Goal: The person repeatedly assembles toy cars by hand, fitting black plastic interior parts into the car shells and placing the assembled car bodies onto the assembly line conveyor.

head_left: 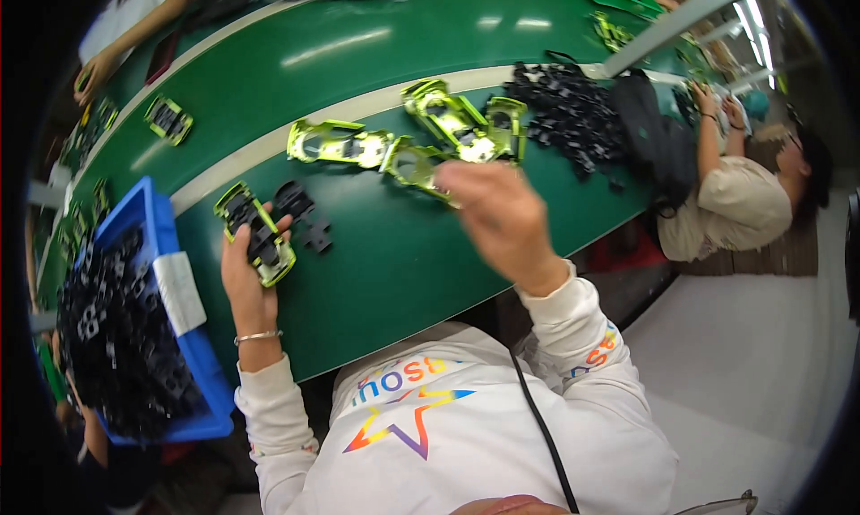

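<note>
My left hand is closed around a yellow-green toy car shell with a black part set into its hollow side. Beside it on the green table lie several loose black plastic parts. My right hand is raised over the middle of the table, its fingers smeared by motion. It is nearest a toy car shell; whether it touches that shell, I cannot tell. More yellow-green shells lie around there, some overlapping.
A blue bin full of black parts stands at my left. Black parts are heaped at the far right. Beyond a pale strip runs a green surface with another toy car. Other people sit at the right and far left.
</note>
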Demonstrator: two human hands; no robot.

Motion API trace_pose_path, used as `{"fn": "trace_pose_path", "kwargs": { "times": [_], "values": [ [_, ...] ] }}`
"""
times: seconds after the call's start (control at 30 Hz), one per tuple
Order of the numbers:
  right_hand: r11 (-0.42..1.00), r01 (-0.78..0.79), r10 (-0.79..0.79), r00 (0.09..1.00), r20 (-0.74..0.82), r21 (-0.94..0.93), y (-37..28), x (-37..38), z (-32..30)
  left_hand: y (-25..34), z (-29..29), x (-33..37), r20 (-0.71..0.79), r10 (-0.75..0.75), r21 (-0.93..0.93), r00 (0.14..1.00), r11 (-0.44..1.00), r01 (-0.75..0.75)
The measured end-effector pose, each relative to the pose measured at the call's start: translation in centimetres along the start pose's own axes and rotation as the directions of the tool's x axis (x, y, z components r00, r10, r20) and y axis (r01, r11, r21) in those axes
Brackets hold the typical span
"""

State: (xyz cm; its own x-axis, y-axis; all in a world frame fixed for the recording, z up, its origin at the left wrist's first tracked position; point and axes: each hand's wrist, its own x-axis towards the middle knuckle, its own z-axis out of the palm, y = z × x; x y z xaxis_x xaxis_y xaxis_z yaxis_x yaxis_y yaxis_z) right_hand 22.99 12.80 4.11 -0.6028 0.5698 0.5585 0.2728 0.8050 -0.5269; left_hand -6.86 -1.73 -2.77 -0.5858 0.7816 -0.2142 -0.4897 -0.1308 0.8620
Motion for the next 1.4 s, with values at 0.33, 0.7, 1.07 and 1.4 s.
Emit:
{"fn": "trace_pose_path", "kwargs": {
  "times": [0.33,0.7,1.07,1.4],
  "values": [
    [0.690,-0.472,0.320,0.879,-0.353,-0.550,14.6,-9.7,-8.4,-0.3,3.7,-0.6,-0.027,0.041,-0.044,0.999,0.998,-0.043],
    [0.978,-0.133,0.151,0.983,0.106,-0.158,-0.1,-8.1,2.3,-0.9,4.0,-2.2,0.005,0.065,-0.032,0.998,0.997,-0.065],
    [0.957,-0.099,0.047,0.980,0.192,0.272,-1.8,-1.3,7.0,0.5,2.4,-3.8,-0.069,0.110,0.025,0.992,0.994,-0.108],
    [0.976,0.152,-0.088,0.931,0.355,-0.157,-0.2,-1.0,5.4,0.5,2.0,-2.5,-0.033,0.091,-0.003,0.995,0.996,-0.091]
  ]
}}
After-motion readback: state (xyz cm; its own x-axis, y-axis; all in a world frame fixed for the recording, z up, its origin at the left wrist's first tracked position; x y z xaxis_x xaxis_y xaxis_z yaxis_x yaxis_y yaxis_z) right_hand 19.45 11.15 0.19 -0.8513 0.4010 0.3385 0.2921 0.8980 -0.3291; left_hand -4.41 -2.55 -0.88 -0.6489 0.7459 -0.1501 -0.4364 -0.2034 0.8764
